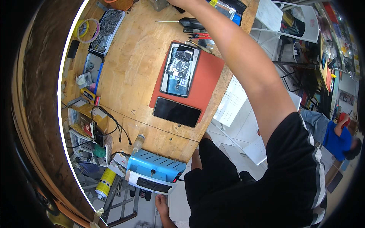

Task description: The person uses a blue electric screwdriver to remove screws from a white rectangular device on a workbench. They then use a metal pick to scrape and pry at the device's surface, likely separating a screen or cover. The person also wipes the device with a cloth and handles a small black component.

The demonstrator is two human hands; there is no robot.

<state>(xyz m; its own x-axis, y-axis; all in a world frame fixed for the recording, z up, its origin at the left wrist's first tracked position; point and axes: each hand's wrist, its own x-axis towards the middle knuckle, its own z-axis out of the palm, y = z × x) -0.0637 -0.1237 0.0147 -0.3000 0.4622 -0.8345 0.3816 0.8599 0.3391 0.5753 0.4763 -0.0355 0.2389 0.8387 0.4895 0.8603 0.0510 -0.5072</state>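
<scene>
My right arm reaches across the table to the top edge of the view. Only the start of my right hand [183, 2] shows there, its fingers cut off, close to a small grey block [158, 4]. At the bottom, my left hand [162, 205] is just below the front of a blue slotted bench device [152, 167], fingers slightly bent and apart, with nothing visible in them. An opened phone [178, 71] with its circuit board exposed lies on a reddish-brown mat [207, 72]. Below it, a phone with a dark screen [176, 111] lies partly on the mat.
Red-handled pliers [200, 36] and a black-handled screwdriver [190, 22] lie above the mat. A tray of small parts [108, 30] stands at far left. A small bottle [138, 142], cables [114, 119] and a yellow spray can [105, 183] are near the device. A person in blue [338, 133] is at right.
</scene>
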